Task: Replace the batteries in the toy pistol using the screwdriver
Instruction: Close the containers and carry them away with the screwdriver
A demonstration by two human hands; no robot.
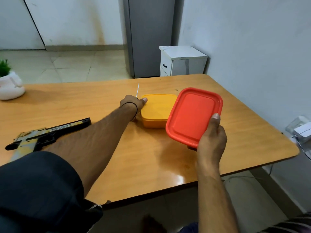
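Note:
The toy pistol (45,135), black and yellow, lies on its side at the left of the wooden table (134,157). My left hand (133,103) reaches to the left edge of an open yellow box (156,110) and grips the screwdriver, whose thin metal shaft (137,90) sticks up past my knuckles. The handle is hidden inside my fist. My right hand (212,137) holds the red lid (193,115) tilted, just right of the box, thumb on its top face. No batteries are visible.
A white pot with a green plant (10,84) stands at the table's far left. A white cabinet (182,61) stands behind the table's far edge. Cables and a white adapter (301,130) hang off the right corner.

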